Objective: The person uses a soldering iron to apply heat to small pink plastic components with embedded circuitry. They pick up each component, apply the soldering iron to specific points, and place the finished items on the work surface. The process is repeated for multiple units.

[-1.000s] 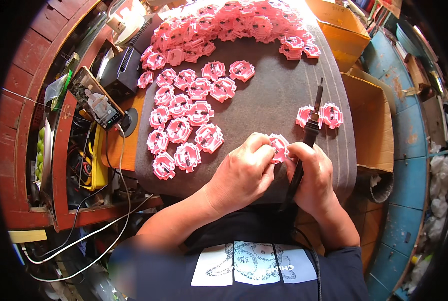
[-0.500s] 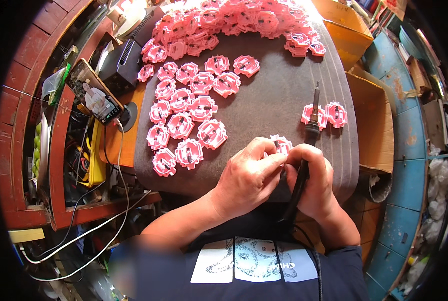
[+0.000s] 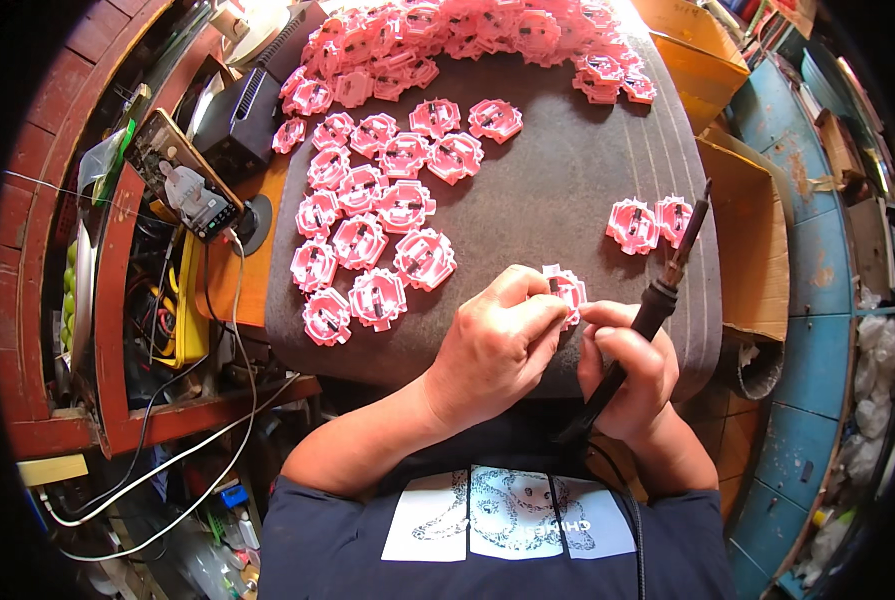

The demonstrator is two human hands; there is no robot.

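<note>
My left hand (image 3: 499, 340) is closed in a pinch on a small pink plastic piece (image 3: 568, 290) with a dark part inside, held over the near side of the table. In my right hand (image 3: 635, 372) is a soldering iron (image 3: 655, 308) with a black handle, its metal tip pointing up and away to the right. The thumb and forefinger of that hand are close to the pink piece; whether they touch it I cannot tell. Past the iron lie two similar pink pieces (image 3: 631, 227), one partly hidden by its tip.
Several pink pieces (image 3: 403, 205) lie in rough rows on the left of the grey table mat (image 3: 537, 180). A large pile (image 3: 447, 40) of them covers the far side. Cardboard boxes (image 3: 747, 230) stand along the right edge. A phone (image 3: 185, 175) leans at the left near a black box (image 3: 237, 125).
The soldering iron has swung to the right, its tip leaving the left one of the two pieces. My right hand has shifted slightly right and its fingers have loosened around the pink piece.
</note>
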